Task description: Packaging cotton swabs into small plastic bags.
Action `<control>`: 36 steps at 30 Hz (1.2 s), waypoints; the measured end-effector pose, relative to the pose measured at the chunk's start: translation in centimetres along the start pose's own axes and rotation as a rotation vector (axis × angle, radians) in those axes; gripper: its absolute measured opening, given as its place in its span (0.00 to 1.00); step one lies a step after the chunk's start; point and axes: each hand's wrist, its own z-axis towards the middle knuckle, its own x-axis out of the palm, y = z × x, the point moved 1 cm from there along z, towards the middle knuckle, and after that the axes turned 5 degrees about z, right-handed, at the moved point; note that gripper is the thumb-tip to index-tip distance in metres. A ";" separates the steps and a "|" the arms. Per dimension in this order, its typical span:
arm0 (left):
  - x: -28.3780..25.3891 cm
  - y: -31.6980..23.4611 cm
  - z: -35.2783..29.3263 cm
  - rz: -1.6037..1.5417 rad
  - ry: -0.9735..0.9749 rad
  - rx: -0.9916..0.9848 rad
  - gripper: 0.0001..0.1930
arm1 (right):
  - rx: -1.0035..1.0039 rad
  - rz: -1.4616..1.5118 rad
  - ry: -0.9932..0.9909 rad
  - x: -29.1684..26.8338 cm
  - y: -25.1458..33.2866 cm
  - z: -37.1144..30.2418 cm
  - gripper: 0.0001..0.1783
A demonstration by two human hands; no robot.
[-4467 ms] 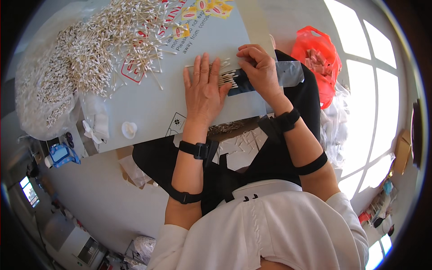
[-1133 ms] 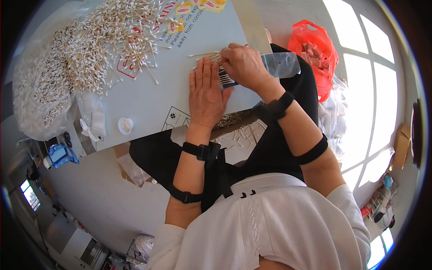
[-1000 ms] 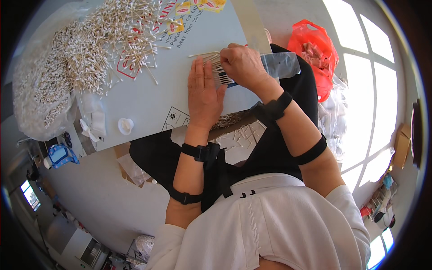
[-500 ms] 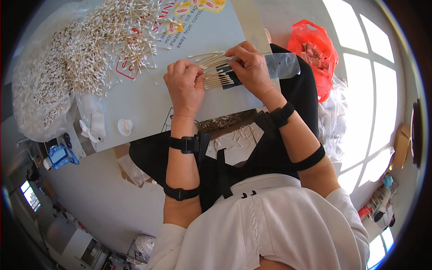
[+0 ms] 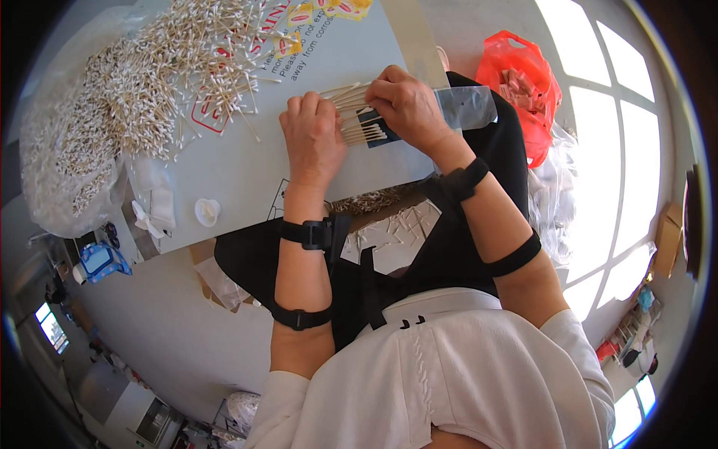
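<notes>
I see the cotton swabs (image 5: 364, 133) in a row near the front right corner of the worktop (image 5: 247, 168), between the left hand (image 5: 310, 135) and the right hand (image 5: 407, 110). Both hands have bent fingers at the swab ends; I cannot tell if they grasp. One plastic strip (image 5: 473, 107) passes beyond the right edge. Leftward, some worktop separates the left hand from the swab pile (image 5: 149, 90).

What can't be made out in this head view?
Head view:
Left ends of lower white-tipped wooden cotton swabs: behind bare left hand.
Whether flat dark panel meets grey transparent film: bare right hand covers it.
Swab heap: far side cut by upper edge.
Pieces in red plastic bag: too small to identify.
</notes>
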 end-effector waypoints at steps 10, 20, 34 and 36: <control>0.2 0.0 -0.6 -0.056 -0.031 0.019 0.10 | -0.100 -0.010 0.093 -0.3 0.5 -0.4 0.03; 0.1 -1.0 0.0 -0.060 -0.070 -0.050 0.14 | -0.005 -0.092 0.041 0.4 0.5 -0.6 0.04; 1.7 0.0 0.7 -0.072 -0.157 -0.046 0.10 | 0.101 -0.103 -0.038 0.6 -0.4 1.0 0.04; 1.7 -0.1 0.7 -0.050 -0.162 -0.042 0.08 | 0.113 -0.103 -0.039 0.7 -0.3 1.0 0.04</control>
